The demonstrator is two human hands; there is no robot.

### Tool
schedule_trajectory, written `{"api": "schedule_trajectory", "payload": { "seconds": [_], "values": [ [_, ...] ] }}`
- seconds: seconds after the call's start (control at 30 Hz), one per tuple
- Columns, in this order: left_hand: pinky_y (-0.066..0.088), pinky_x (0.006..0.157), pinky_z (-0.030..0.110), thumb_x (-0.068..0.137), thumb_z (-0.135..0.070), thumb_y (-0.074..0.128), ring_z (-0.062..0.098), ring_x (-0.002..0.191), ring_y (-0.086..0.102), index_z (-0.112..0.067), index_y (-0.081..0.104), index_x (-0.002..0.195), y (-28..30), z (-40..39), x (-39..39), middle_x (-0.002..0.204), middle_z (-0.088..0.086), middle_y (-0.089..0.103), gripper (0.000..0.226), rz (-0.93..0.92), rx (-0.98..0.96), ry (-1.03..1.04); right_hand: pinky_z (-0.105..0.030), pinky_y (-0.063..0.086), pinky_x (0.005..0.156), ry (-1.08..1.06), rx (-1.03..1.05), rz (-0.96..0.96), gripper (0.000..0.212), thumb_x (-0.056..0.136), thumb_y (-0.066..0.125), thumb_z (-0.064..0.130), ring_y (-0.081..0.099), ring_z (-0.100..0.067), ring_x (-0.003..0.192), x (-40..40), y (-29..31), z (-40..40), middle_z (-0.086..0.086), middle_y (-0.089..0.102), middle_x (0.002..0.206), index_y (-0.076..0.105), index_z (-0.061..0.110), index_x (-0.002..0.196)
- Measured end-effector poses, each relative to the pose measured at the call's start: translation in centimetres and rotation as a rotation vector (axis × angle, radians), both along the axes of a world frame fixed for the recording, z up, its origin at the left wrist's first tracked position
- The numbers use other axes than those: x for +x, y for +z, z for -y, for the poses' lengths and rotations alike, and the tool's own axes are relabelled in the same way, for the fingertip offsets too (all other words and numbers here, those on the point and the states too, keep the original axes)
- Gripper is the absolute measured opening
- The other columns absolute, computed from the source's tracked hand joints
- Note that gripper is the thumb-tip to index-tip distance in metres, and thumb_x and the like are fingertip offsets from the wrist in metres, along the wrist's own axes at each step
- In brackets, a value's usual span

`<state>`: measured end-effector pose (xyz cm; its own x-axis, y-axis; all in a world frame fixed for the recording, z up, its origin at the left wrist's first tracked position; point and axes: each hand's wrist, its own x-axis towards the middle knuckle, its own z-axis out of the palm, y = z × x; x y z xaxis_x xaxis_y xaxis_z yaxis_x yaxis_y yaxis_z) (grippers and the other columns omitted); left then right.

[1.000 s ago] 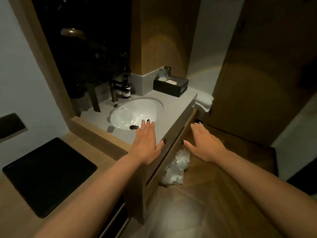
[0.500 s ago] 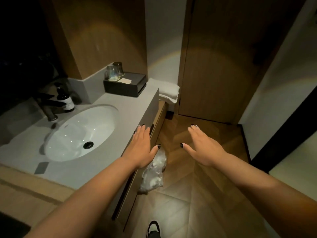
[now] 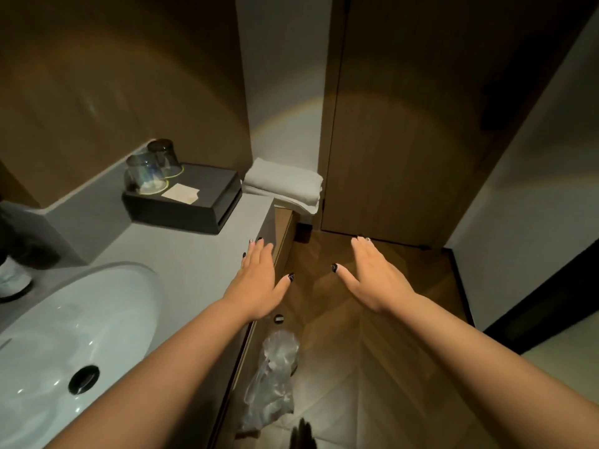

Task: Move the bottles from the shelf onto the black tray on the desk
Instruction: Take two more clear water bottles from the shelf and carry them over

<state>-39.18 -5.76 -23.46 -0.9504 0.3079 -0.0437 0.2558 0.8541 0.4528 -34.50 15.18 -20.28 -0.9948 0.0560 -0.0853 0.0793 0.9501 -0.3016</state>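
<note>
My left hand (image 3: 259, 280) is stretched out flat, palm down, over the front edge of the grey vanity counter (image 3: 181, 254), fingers apart and holding nothing. My right hand (image 3: 376, 280) is also flat and empty, held over the wooden floor (image 3: 372, 367). A dark bottle with a pale label (image 3: 13, 277) shows only partly at the far left edge, beside the sink. The black tray, the desk and the shelf are out of view.
A white sink (image 3: 64, 345) fills the lower left. A black box (image 3: 188, 202) carries two upturned glasses (image 3: 152, 170). Folded white towels (image 3: 285, 186) lie at the counter's end. A plastic bag (image 3: 272, 384) hangs below. A wooden door (image 3: 405, 124) stands ahead.
The view has swung right and moved closer: the black tray and faucet have left the frame, and the door and floor now fill the right. Both hands stay flat and empty.
</note>
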Motion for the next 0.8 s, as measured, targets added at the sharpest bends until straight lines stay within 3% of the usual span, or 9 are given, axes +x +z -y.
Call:
{"api": "schedule_trajectory", "payload": {
  "seconds": [0.27, 0.43, 0.67, 0.8],
  "values": [
    [0.009, 0.117, 0.037, 0.095, -0.041, 0.046, 0.019, 0.147, -0.01, -0.014, 0.006, 0.15, -0.6, -5.9, -11.6, 0.161, 0.006, -0.004, 0.073, 0.027, 0.023, 0.062, -0.036, 0.02, 0.116, 0.029, -0.103, -0.035, 0.072, 0.096, 0.035, 0.051, 0.005, -0.018, 0.148, -13.0, -0.5, -5.2, -0.005, 0.011, 0.16, 0.011, 0.011, 0.151],
    [0.006, 0.118, 0.036, 0.096, -0.039, 0.045, 0.019, 0.147, -0.01, -0.011, 0.005, 0.15, -1.1, -10.4, -19.3, 0.16, 0.007, -0.004, 0.073, 0.045, 0.105, 0.191, -0.036, 0.026, 0.113, 0.114, -0.134, -0.044, 0.064, 0.097, 0.037, 0.047, 0.01, -0.021, 0.147, -22.3, 0.2, -10.8, -0.005, 0.025, 0.155, 0.021, 0.01, 0.147],
    [0.017, 0.118, 0.043, 0.095, -0.035, 0.049, 0.025, 0.147, 0.009, -0.009, 0.012, 0.15, -1.0, -14.5, -27.8, 0.158, 0.011, 0.012, 0.071, 0.107, 0.276, 0.461, -0.033, 0.028, 0.11, 0.249, -0.162, 0.008, 0.059, 0.098, 0.039, 0.042, 0.024, -0.023, 0.141, -34.1, 1.2, -15.8, -0.01, 0.032, 0.15, 0.027, 0.007, 0.143],
    [0.019, 0.117, 0.044, 0.095, -0.035, 0.049, 0.026, 0.146, 0.014, -0.011, 0.013, 0.149, -1.0, -14.9, -32.5, 0.157, 0.01, 0.015, 0.069, 0.095, 0.32, 0.518, -0.032, 0.024, 0.112, 0.319, -0.198, 0.047, 0.061, 0.098, 0.038, 0.041, 0.021, -0.023, 0.143, -39.6, 0.2, -15.7, -0.01, 0.028, 0.153, 0.023, 0.006, 0.146]
  ]
}}
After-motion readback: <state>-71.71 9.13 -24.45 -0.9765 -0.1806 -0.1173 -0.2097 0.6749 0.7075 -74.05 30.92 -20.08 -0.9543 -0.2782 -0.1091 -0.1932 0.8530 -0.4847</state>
